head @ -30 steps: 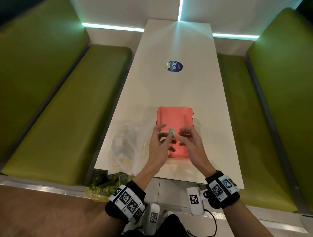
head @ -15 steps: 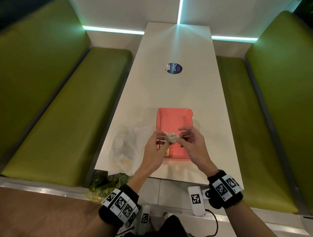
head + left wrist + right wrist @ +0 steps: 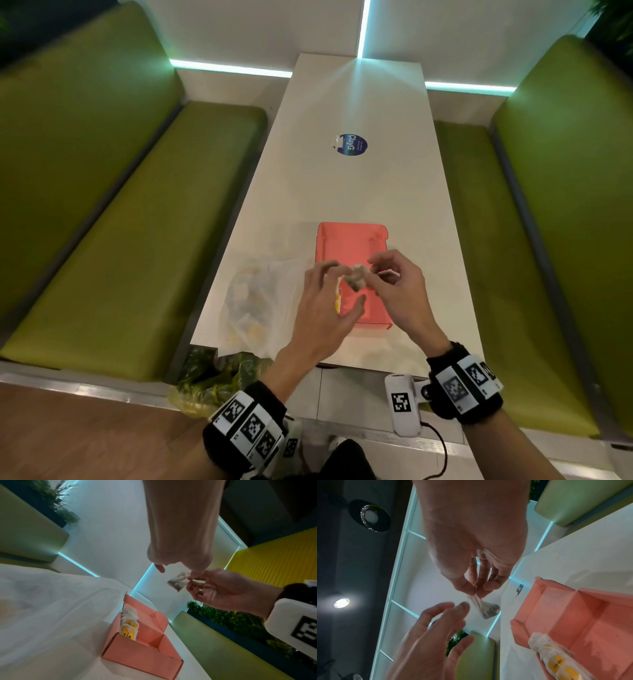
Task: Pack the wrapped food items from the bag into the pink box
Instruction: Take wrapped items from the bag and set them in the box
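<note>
The open pink box point(image 3: 346, 245) lies on the white table near its front edge, with several yellow-and-white tea packets point(image 3: 129, 630) standing along its left wall. My right hand point(image 3: 371, 274) hovers above the box and pinches a small pale wrapped item point(image 3: 488, 609) by its twisted end between thumb and forefinger. My left hand point(image 3: 342, 284) is just left of the item, fingers spread and slightly apart from it in the right wrist view. The translucent plastic bag point(image 3: 260, 301) lies left of the box with more pale items inside.
The narrow white table point(image 3: 352, 192) carries a round blue sticker point(image 3: 352, 145) farther back. Green bench seats point(image 3: 130, 222) flank both sides. A crumpled green-yellow bag point(image 3: 215, 380) sits below the table's front left corner.
Half a second ago both hands held the wrapped item together. My left fingers have since let go and spread, and the item now hangs from my right hand alone.
</note>
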Demonstrator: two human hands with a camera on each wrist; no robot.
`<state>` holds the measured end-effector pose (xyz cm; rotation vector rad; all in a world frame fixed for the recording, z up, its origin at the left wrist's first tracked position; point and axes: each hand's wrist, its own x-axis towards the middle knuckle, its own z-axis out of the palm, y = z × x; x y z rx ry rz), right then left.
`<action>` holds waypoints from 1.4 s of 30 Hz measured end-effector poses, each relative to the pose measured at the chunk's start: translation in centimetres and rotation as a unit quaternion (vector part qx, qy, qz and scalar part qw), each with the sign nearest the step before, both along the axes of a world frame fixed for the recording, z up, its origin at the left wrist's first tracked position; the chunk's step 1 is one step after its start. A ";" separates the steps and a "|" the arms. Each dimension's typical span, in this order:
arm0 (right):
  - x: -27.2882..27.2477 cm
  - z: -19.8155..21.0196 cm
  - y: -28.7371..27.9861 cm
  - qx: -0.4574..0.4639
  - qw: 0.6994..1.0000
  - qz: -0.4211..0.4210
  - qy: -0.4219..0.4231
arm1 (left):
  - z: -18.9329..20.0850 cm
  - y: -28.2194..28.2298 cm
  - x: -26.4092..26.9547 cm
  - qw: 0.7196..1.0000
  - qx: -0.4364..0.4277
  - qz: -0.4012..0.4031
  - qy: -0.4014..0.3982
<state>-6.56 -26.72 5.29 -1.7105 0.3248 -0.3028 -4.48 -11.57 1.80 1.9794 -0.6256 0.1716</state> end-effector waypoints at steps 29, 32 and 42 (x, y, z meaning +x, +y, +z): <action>-2.1 -0.8 1.0 -0.042 0.996 0.075 -0.001 | 2.0 1.2 0.6 0.980 -0.138 0.023 0.142; -2.3 -0.6 1.0 0.003 0.990 0.137 0.018 | 1.8 1.2 0.8 0.976 -0.153 0.031 0.153; -3.0 -0.9 0.9 0.024 0.988 0.145 0.042 | 2.4 0.7 1.1 0.925 -0.277 0.069 0.250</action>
